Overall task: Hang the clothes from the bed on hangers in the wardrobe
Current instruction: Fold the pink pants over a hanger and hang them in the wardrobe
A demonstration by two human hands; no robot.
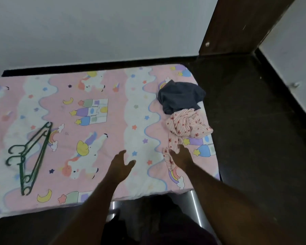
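A crumpled pink striped garment with red stars (187,129) lies at the right end of the bed (102,106), and a dark blue garment (179,97) sits bunched just behind it. Two green hangers (31,156) lie stacked on the left part of the bed. My right hand (181,156) reaches over the near trailing end of the striped garment, fingers spread, touching or just above the cloth. My left hand (121,165) hovers over the sheet in the middle, fingers relaxed and holding nothing.
The bed has a pink unicorn-print sheet and stands against a white wall. A dark wooden panel (237,25) rises at the back right, and dark floor (254,129) runs along the bed's right side. A metal bed frame (195,206) shows below the near edge.
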